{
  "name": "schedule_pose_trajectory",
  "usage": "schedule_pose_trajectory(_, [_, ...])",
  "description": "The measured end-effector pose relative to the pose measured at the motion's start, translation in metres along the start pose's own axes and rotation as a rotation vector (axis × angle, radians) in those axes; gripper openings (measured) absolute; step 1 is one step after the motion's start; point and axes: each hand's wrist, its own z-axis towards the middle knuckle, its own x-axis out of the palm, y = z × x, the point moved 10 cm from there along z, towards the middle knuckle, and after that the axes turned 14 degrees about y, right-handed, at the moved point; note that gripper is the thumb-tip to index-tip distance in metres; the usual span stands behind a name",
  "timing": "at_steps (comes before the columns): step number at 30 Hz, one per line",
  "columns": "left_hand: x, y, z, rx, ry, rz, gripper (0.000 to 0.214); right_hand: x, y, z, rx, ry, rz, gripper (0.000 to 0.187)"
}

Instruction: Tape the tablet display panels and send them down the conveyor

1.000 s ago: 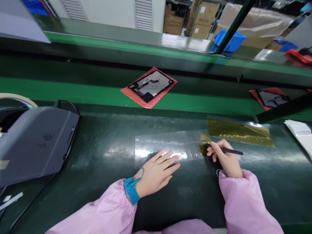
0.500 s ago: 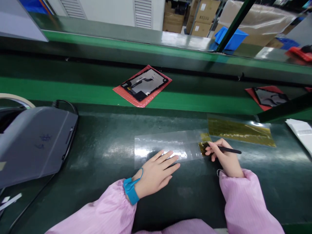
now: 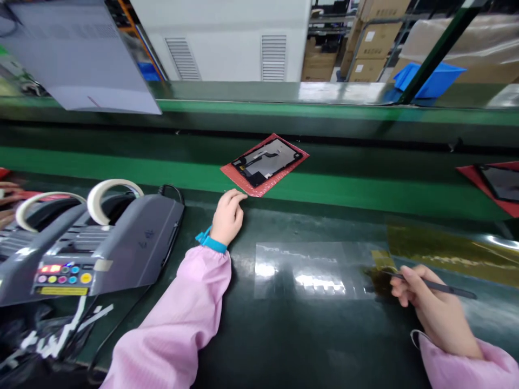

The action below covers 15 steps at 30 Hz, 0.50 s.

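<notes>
My left hand (image 3: 227,217), with a blue wrist strap (image 3: 214,243), reaches to the near left corner of a red bubble-wrap sheet (image 3: 255,190). Its fingers are partly bent and hold nothing that I can see; whether they touch the sheet I cannot tell. On that sheet lies a tablet screen (image 3: 270,161) with its back and dark flex cable upward. My right hand (image 3: 436,302) grips black tweezers (image 3: 450,289), their tip over small amber tape pieces (image 3: 381,262). These lie at the right end of a transparent film (image 3: 279,270) on the bench.
A grey tape dispenser (image 3: 146,243) with a white tape roll (image 3: 95,202) stands at left, another beside it. Amber film (image 3: 454,248) lies at right. A second red sheet with a screen (image 3: 503,181) is at far right. Another person's hand (image 3: 8,197) shows at the left edge.
My left hand has lifted off the transparent film and moved up and forward to the red sheet. My right hand still holds the tweezers by the amber pieces. The view has swung left.
</notes>
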Motion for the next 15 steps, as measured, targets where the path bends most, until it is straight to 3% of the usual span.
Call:
schedule_pose_trajectory(3, [-0.004,0.044,0.03,-0.118,-0.043,0.07,0.041,0.002,-0.003,0.002,0.02,0.012,-0.043,0.045])
schedule_pose_trajectory(6, [-0.006,0.069,0.057,-0.19,-0.054,0.114,0.043,0.0,-0.006,0.003,0.028,0.015,-0.084,0.046])
schedule_pose_trajectory(11, [-0.005,0.09,0.091,-0.257,-0.003,0.176,0.045,-0.003,-0.01,0.003,0.041,0.026,-0.143,0.045])
schedule_pose_trajectory(15, [0.001,0.102,0.097,-0.336,0.048,0.204,0.043,-0.001,-0.011,0.005,0.063,0.036,-0.143,0.045])
